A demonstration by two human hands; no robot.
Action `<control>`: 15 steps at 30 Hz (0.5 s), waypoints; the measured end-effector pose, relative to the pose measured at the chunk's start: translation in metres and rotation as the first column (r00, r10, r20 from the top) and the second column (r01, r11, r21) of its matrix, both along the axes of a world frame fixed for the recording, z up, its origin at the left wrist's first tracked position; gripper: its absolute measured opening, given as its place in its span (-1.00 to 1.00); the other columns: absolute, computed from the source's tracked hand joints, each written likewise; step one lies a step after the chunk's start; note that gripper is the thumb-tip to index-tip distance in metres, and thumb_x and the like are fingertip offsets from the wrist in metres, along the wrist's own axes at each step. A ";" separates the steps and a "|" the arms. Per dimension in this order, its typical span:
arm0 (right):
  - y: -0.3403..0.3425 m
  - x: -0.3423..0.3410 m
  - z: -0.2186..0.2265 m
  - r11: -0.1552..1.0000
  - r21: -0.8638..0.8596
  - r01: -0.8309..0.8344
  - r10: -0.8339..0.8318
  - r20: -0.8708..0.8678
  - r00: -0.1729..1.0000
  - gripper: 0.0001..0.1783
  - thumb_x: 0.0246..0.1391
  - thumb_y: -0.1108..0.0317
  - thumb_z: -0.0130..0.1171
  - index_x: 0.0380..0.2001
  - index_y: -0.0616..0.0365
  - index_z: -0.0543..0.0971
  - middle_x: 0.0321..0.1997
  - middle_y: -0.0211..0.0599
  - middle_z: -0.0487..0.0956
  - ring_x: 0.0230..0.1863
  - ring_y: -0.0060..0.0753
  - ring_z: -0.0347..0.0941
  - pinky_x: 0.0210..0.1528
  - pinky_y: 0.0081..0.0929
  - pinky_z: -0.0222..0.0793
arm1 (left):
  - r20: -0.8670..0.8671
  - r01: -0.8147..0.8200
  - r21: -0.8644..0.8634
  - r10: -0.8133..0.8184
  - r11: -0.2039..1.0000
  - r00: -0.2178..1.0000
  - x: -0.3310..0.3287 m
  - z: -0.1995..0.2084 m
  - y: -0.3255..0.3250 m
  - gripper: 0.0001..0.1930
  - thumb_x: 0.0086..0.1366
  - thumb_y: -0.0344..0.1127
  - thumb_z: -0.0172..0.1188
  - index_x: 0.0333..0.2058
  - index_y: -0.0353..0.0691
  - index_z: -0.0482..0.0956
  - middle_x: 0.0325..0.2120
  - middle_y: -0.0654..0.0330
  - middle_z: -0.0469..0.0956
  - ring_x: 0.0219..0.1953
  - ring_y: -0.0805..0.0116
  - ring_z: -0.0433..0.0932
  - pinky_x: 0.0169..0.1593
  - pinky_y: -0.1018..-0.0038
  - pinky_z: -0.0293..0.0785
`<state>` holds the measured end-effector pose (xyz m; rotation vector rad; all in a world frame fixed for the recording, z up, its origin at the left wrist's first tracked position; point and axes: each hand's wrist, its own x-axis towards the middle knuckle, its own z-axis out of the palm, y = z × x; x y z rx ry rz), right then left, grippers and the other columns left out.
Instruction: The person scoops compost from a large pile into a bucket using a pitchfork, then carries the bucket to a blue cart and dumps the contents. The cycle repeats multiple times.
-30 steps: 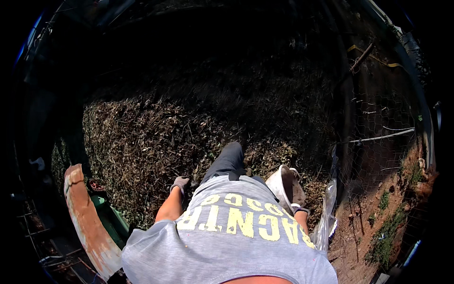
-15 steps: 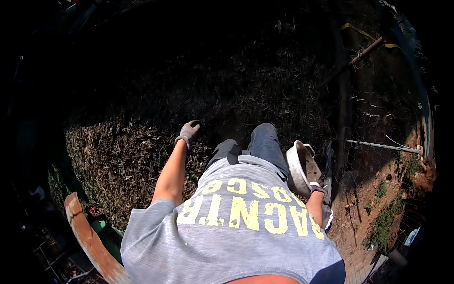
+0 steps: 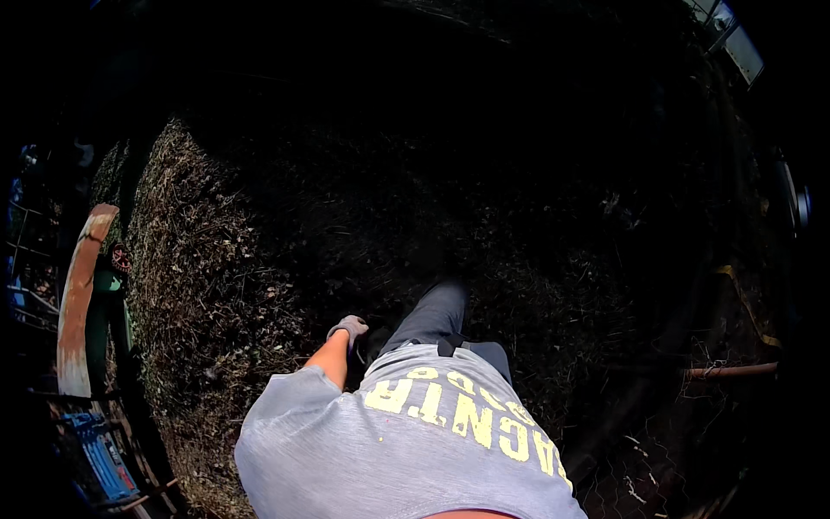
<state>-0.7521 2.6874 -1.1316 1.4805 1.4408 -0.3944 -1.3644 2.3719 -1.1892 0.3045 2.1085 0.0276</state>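
Hanging just beside your dark grey trouser leg (image 3: pixel 437 313), your left hand (image 3: pixel 349 327) wears a pale greyish glove with its fingers partly curled; whether they close on anything is not clear at this angle, and your right hand is out of sight, so its grip can't be judged. Nearest to the left hand is the wide bed of dry brown leaves and thin twigs (image 3: pixel 212 268), spread over the ground to your left and ahead, sunlit at the left and deep in shadow further over. Whether the glove touches it, you can't make out. Expect that litter to be light and loose, the leaves brittle and apt to crumble, the twigs stiffer and likely to snag or poke the glove. A pinch on top would probably bring up only scraps, so spread your fingers, work them in low and lift from beneath, gathering a tangled clump against your palm. Favour the sunlit part, where stems show plainly, well short of the rust-brown curved strip (image 3: pixel 80 303) and the green object (image 3: pixel 107 281) beside it.
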 end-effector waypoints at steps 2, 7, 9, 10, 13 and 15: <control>0.075 -0.003 0.014 0.998 0.059 -0.021 0.018 0.042 0.999 -0.19 0.14 -0.29 -0.36 0.35 -0.10 -0.02 0.45 -0.40 -0.10 0.43 -0.33 -0.15 0.38 -0.07 -0.23 | 0.084 0.115 0.041 -0.118 0.993 0.989 0.044 0.002 0.039 -0.54 0.00 -0.03 0.18 -0.06 0.05 0.60 -0.02 0.15 0.53 0.10 0.15 0.43 0.19 0.34 0.33; 0.222 -0.044 0.004 0.984 0.105 -0.146 0.140 0.064 0.988 -0.19 0.14 -0.28 -0.36 0.35 -0.09 -0.03 0.46 -0.40 -0.12 0.43 -0.33 -0.17 0.38 -0.07 -0.24 | -0.026 -0.333 0.170 0.342 0.928 0.939 0.004 0.009 0.130 -0.58 0.06 -0.09 0.10 -0.09 -0.03 0.61 -0.14 0.11 0.59 -0.02 0.17 0.53 0.09 0.38 0.40; 0.268 -0.082 -0.021 0.969 0.075 -0.235 0.231 0.058 0.971 -0.19 0.14 -0.28 -0.36 0.35 -0.08 -0.04 0.46 -0.40 -0.12 0.44 -0.33 -0.18 0.39 -0.07 -0.25 | -0.173 -0.265 0.224 0.306 0.938 0.936 -0.026 -0.004 0.162 -0.59 0.07 -0.11 0.09 -0.10 -0.07 0.61 -0.16 0.10 0.60 -0.04 0.16 0.54 0.06 0.38 0.43; 0.289 -0.091 -0.028 0.968 0.106 -0.227 0.220 0.068 0.973 -0.19 0.14 -0.27 -0.36 0.36 -0.08 -0.04 0.46 -0.40 -0.13 0.44 -0.33 -0.18 0.39 -0.07 -0.25 | -0.129 -0.267 0.297 0.315 0.917 0.940 -0.052 -0.012 0.213 -0.59 0.07 -0.10 0.09 -0.10 -0.08 0.61 -0.16 0.08 0.60 -0.05 0.16 0.54 0.05 0.37 0.43; 0.357 -0.165 -0.084 0.939 0.101 -0.330 0.325 0.059 0.944 -0.19 0.15 -0.27 -0.37 0.36 -0.07 -0.05 0.46 -0.39 -0.14 0.44 -0.33 -0.19 0.39 -0.07 -0.26 | -0.028 -0.356 0.483 0.421 0.800 0.907 -0.123 -0.057 0.297 -0.59 0.09 -0.09 0.10 -0.10 -0.10 0.60 -0.14 0.03 0.58 -0.04 0.11 0.53 0.04 0.33 0.43; 0.408 -0.215 -0.103 0.929 0.133 -0.347 0.341 0.066 0.938 -0.18 0.15 -0.27 -0.37 0.36 -0.07 -0.06 0.47 -0.39 -0.15 0.44 -0.33 -0.20 0.39 -0.07 -0.27 | -0.027 -0.396 0.602 0.514 0.694 0.858 -0.146 -0.075 0.380 -0.59 0.11 -0.09 0.12 -0.10 -0.15 0.59 -0.12 -0.02 0.56 -0.02 0.06 0.51 0.04 0.29 0.41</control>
